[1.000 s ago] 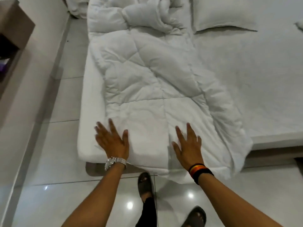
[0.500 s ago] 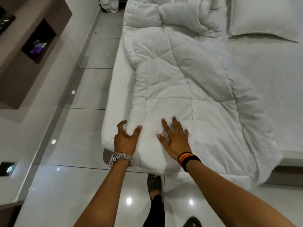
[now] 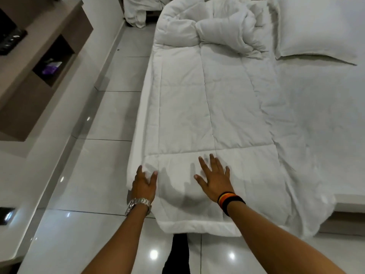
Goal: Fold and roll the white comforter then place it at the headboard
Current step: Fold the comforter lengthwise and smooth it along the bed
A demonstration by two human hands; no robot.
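Note:
The white comforter [image 3: 197, 107] lies as a long folded strip along the left side of the bed [image 3: 325, 119]. Its far end is bunched up in a heap, and its near end hangs over the foot of the mattress. My left hand [image 3: 143, 183] pinches the comforter's near left edge, with fabric bulging between thumb and fingers. My right hand [image 3: 214, 179] lies flat on the comforter with fingers spread, holding nothing.
A white pillow [image 3: 316, 28] rests at the far right of the bed. A brown wall shelf unit [image 3: 39, 72] juts out on the left above the glossy tiled floor [image 3: 110, 119]. More white bedding [image 3: 138, 12] sits on the floor at the far end.
The comforter's left edge has been drawn straight along the mattress side, and the strip now lies flatter. Both hands shifted left, and the left hand closed on the edge.

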